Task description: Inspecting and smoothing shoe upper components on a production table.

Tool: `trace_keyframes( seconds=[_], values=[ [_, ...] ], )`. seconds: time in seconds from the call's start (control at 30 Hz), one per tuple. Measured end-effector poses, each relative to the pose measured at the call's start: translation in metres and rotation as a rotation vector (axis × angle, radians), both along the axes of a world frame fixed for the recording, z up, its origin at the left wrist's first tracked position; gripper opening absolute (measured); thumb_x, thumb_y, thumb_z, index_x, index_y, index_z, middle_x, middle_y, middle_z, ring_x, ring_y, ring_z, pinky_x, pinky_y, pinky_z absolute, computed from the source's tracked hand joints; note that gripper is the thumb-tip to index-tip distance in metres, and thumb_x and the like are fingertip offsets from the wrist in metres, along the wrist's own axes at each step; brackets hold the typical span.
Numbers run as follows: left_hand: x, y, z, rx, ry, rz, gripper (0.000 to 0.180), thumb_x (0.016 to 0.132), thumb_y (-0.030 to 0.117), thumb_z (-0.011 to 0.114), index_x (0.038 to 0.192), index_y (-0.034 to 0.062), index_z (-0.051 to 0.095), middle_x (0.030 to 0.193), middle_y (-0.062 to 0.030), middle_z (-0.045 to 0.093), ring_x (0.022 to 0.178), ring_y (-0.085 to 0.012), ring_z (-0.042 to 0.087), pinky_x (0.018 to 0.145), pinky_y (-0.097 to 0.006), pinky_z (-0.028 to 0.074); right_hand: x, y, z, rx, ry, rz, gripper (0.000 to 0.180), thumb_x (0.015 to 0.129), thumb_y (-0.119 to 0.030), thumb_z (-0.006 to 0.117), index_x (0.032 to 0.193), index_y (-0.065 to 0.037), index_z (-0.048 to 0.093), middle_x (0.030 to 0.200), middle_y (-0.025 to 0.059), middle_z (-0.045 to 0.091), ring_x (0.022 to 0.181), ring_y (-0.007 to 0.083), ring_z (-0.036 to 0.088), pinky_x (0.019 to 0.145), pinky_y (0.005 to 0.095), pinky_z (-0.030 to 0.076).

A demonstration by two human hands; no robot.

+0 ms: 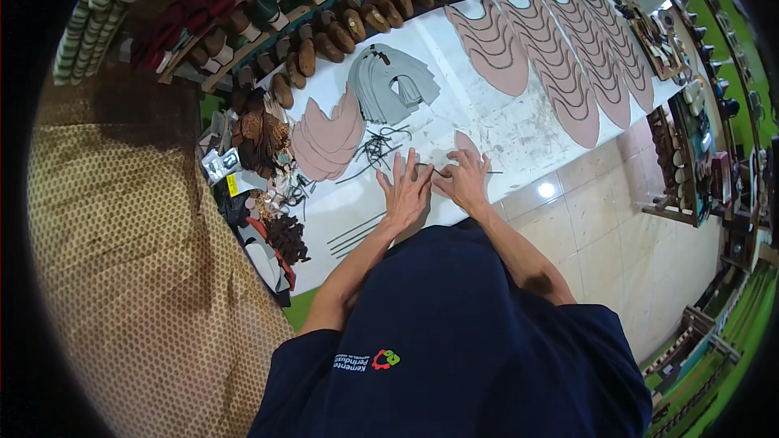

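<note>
My left hand (405,195) lies on the white table with its fingers spread, its fingertips beside a small dark edge between the hands. My right hand (462,184) is bent at the fingers, with thumb and index pinched together over a thin dark strip (496,172), whose end sticks out to the right. Just beyond the right hand shows the tip of a pink pointed cut piece (465,143); the hands hide the rest. A tangle of short dark strips (378,148) lies past my left hand. Several longer strips (355,235) lie side by side near my left forearm.
Fanned pink pieces (329,139) and grey curved pieces (388,85) lie farther back. Overlapping pink pieces edged with dark curves (560,65) cover the table's right part. Brown shoe lasts (353,24) line the far edge. Scraps (264,134) crowd the left edge; patterned sheeting (122,219) hangs beyond.
</note>
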State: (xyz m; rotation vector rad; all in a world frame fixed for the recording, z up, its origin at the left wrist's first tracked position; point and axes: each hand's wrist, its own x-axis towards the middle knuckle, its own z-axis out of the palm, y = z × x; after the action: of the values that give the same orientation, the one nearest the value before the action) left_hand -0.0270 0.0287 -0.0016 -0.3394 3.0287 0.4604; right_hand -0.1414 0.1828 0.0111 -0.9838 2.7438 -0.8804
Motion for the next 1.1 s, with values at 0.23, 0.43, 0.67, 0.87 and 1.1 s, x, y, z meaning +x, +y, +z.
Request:
trace_keyframes(
  seconds=[0.23, 0.43, 0.67, 0.87, 1.1],
  values=[
    [0.001, 0.002, 0.0, 0.013, 0.078, 0.021, 0.043, 0.105, 0.035, 0.058, 0.148, 0.0324, 0.061, 0.177, -0.0131, 0.02, 0.161, -0.042, 0.016, 0.113, -0.083, 0.01, -0.002, 0.008, -0.003, 0.023, 0.009, 0.049, 0.015, 0.087, -0.027, 0.081, 0.089, -0.012, 0.081, 0.131, 0.0014, 0.064, 0.139, 0.0274, 0.048, 0.118, 0.0699, 0.019],
    [0.0, -0.005, -0.002, -0.037, 0.042, -0.033, 0.047, 0.106, 0.039, 0.056, 0.153, 0.0353, 0.057, 0.178, -0.0141, 0.017, 0.162, -0.0405, 0.013, 0.113, -0.082, 0.008, -0.001, 0.003, -0.005, 0.066, 0.174, 0.131, 0.013, 0.087, -0.022, 0.075, 0.083, -0.012, 0.081, 0.126, -0.0006, 0.067, 0.136, 0.0245, 0.052, 0.123, 0.0661, 0.018],
    [-0.005, -0.014, -0.002, -0.117, 0.035, -0.141, 0.049, 0.106, 0.041, 0.056, 0.155, 0.0361, 0.055, 0.177, -0.0106, 0.02, 0.162, -0.0374, 0.014, 0.117, -0.08, 0.005, -0.001, 0.001, -0.007, 0.082, 0.216, 0.12, 0.013, 0.085, -0.022, 0.074, 0.079, -0.012, 0.081, 0.124, -0.0004, 0.068, 0.133, 0.0231, 0.053, 0.124, 0.0661, 0.018],
    [-0.001, -0.009, -0.002, -0.114, 0.033, -0.113, 0.053, 0.105, 0.038, 0.057, 0.158, 0.0364, 0.051, 0.177, -0.0109, 0.02, 0.162, -0.0375, 0.014, 0.117, -0.081, 0.005, 0.0, 0.0, -0.008, 0.047, 0.198, 0.077, 0.012, 0.084, -0.021, 0.075, 0.08, -0.011, 0.081, 0.117, 0.0005, 0.068, 0.129, 0.0236, 0.055, 0.122, 0.0679, 0.02],
    [0.0, -0.004, -0.001, -0.056, 0.081, -0.066, 0.051, 0.105, 0.033, 0.058, 0.155, 0.0381, 0.053, 0.177, -0.0098, 0.02, 0.162, -0.038, 0.017, 0.115, -0.082, 0.012, -0.001, 0.001, -0.011, 0.084, 0.186, 0.082, 0.011, 0.085, -0.023, 0.077, 0.082, -0.014, 0.081, 0.119, -0.0009, 0.068, 0.13, 0.0229, 0.055, 0.122, 0.0677, 0.017]
  ],
)
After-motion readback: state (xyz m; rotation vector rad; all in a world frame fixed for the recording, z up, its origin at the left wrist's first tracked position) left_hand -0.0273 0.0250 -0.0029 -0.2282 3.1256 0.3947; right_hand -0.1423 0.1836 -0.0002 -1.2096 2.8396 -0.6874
